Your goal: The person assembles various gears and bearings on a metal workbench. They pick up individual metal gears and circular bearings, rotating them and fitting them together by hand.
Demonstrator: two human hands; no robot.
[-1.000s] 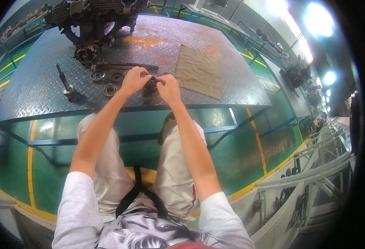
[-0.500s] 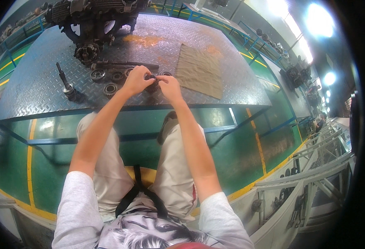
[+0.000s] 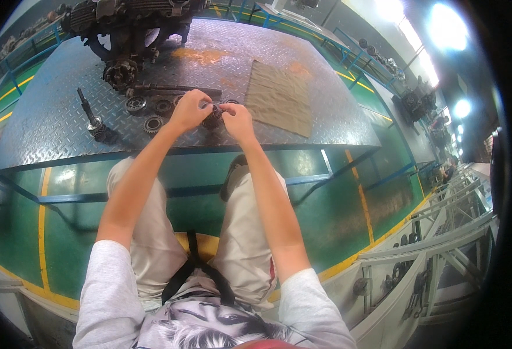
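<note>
A dark toothed gear (image 3: 212, 121) is between my two hands, near the table's front edge. My left hand (image 3: 189, 109) has its fingers curled over the gear's upper left side. My right hand (image 3: 238, 121) pinches at its upper right side, thumb and finger close together. Small details under the fingertips are hidden. Left of my hands lie several loose gears and rings, among them a toothed gear (image 3: 153, 124) and a wider ring (image 3: 135, 104). Another round part (image 3: 230, 102) lies just behind my right hand.
The steel tread-plate table (image 3: 337, 116) carries a large dark machine assembly (image 3: 129, 41) at the back left. A long shaft (image 3: 174, 91) lies behind the gears. An upright shaft with a gear (image 3: 95, 121) stands at left, a tan cloth (image 3: 279, 99) at right.
My fingers have shifted slightly, and the left hand has risen a little. A dark ring-like piece held between the fingertips earlier is no longer distinct; more of the gear's top shows.
</note>
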